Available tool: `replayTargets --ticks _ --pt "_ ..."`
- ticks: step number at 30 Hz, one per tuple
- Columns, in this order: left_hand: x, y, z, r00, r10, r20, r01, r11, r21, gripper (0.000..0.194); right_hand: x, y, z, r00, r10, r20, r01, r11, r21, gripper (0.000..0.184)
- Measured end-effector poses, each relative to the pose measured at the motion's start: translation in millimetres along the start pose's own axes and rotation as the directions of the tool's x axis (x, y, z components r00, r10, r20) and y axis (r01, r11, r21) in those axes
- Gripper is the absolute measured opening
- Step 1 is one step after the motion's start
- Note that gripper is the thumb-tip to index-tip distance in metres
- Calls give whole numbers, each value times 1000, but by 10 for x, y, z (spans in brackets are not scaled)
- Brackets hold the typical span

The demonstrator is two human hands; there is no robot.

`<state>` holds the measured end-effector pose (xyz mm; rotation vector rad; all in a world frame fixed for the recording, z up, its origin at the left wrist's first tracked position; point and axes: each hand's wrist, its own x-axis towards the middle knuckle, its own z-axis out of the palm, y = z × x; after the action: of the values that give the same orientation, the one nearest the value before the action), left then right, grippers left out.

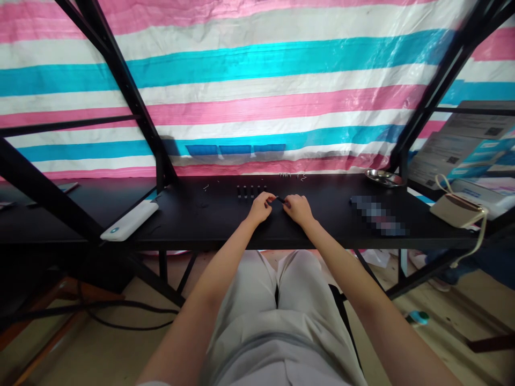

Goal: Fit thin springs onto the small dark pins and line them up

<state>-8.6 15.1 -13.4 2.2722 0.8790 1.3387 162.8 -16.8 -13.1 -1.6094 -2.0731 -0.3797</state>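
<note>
Head view, thin black piece (280, 199), short

Hands (261, 209), two, centre. Cylinders (245, 192), five, 11 o'clock. Dish (384, 179), one, 2 o'clock. Bag (454, 210), one, 3 o'clock.

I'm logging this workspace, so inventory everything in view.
Striped sheet: one, pink-white-blue, background
Table: one, black, centre
Frame bars: several, black, both sides
Small cylinders: about five, dark, table's middle
Tiny bits: several, pale, table's rear
Dish: one, silver, right rear
Blurred item: one, dark, right
Bag: one, beige, right
Packaging: unclear count, grey, right
Oblong device: one, white, left
Thin piece: one, black, held centrally
Trousers: one pair, pale, below
Left hand, right hand: one each, bare, on thin piece
</note>
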Motion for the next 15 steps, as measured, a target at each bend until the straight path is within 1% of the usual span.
replayTargets --ticks 5,10,15 --pt "4 -2 0 1000 0 -9 0 1000 16 38 -9 -6 -9 1000 10 -16 -10 999 -42 13" --pt "6 18 2 1000 8 0 -8 999 35 30 -15 -30 -29 1000 -25 -18 23 996 -85 12" --pt "9 57 -8 999 30 22 -31 998 53 14 -19 -50 -46 998 -65 -22 61 989 -133 13"
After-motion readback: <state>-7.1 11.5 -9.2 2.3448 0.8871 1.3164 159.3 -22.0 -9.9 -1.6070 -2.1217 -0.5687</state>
